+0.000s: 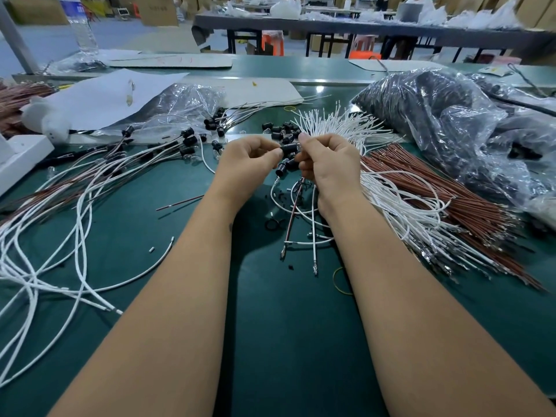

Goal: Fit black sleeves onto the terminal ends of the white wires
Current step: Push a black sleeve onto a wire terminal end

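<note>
My left hand [246,164] and my right hand [326,159] meet above the green mat, both pinching a black sleeve [289,148] between their fingertips. A second black sleeve [281,169] hangs just below it. My right hand also grips white wires [313,224] and a brown one that hang down toward me, metal terminals at their ends. Loose black sleeves [279,130] lie on the mat just beyond my hands. A fan of white wires [346,123] spreads out behind my right hand.
Wires fitted with black sleeves [186,142] lie in a tangle at the left. A bundle of brown wires [436,188] lies at the right, beside plastic bags of black parts [436,115]. White paper [105,97] and a water bottle [79,24] stand at the back left.
</note>
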